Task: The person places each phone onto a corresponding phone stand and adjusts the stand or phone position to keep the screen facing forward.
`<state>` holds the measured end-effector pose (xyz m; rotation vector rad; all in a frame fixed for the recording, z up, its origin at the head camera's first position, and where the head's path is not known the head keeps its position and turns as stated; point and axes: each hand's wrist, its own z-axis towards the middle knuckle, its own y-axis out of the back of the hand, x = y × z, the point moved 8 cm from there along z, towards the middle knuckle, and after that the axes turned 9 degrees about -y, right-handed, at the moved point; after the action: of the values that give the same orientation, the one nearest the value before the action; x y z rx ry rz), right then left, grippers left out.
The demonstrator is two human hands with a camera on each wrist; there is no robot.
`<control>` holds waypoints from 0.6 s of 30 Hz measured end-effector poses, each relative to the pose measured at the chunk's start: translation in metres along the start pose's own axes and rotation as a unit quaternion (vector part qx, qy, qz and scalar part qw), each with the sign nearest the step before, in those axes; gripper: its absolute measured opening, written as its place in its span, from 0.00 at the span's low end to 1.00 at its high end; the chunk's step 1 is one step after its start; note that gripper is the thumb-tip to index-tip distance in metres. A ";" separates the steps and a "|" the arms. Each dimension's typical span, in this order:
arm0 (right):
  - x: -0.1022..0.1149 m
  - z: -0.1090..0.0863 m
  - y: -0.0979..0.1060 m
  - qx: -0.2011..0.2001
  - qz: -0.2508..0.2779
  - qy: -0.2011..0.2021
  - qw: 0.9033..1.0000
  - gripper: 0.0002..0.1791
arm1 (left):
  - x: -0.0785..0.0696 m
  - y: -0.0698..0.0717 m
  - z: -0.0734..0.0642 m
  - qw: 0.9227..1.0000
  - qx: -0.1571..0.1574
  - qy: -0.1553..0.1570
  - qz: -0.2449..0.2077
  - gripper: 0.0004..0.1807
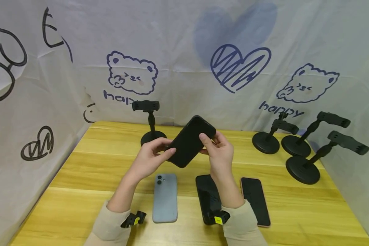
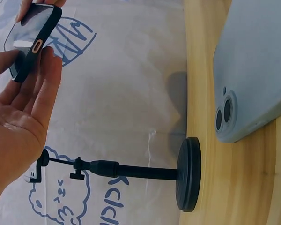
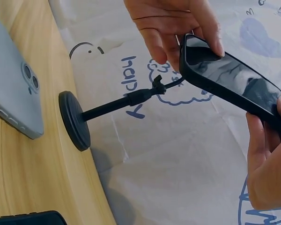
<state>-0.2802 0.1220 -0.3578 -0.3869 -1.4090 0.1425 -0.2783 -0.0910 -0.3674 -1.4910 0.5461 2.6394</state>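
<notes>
A white cloth backdrop [image 1: 178,34] with marker drawings hangs behind the wooden table [image 1: 80,171] in front of us. Taking the black-cased phone [image 1: 187,145] as the clock's centre in the head view, we see it raised above the table, its top end leaning toward 1 o'clock. Our left hand [image 1: 150,155] pinches its lower end from about 9 o'clock and our right hand [image 1: 219,152] its upper end from 3, both closed only to the phone's thickness, thumbs over the glass. A phone stand [image 1: 152,120] rises at 10 o'clock, a pale blue phone [image 1: 165,200] lies at 7, a black phone [image 1: 207,194] at 5 and a pink-edged phone [image 1: 256,198] at 4.

To handle this well, we would press lightly with thumbs near the edges, support the back with the fingers, and turn both wrists together so the case doesn't twist.

The left wrist view shows an orange-ringed detail [image 2: 37,46] on the case's side, and our left fingers under it, which the head view hides. The right wrist view shows reflections across the glass, but there the phone covers the stand's upper end; the left wrist view shows that clamp well apart.
</notes>
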 end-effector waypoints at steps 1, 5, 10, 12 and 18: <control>-0.001 0.000 0.000 0.000 0.003 -0.002 1.000 0.08 | 0.000 0.000 0.000 1.000 0.003 0.003 -0.005 0.13; -0.002 0.000 -0.002 0.004 0.007 -0.005 1.000 0.07 | 0.000 -0.001 -0.001 1.000 0.001 0.007 -0.021 0.13; -0.004 -0.001 -0.003 0.010 0.009 -0.004 1.000 0.06 | -0.003 0.001 0.000 1.000 -0.017 -0.005 -0.008 0.13; -0.005 -0.001 -0.004 0.017 0.012 -0.003 1.000 0.06 | -0.006 0.002 0.001 1.000 -0.027 -0.010 -0.005 0.13; -0.012 -0.002 -0.013 0.062 -0.004 -0.016 0.998 0.11 | -0.008 0.007 0.002 0.999 -0.049 -0.014 -0.013 0.12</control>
<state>-0.2823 0.1062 -0.3643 -0.2786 -1.4248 0.2295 -0.2770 -0.0957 -0.3582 -1.4740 0.3973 2.6984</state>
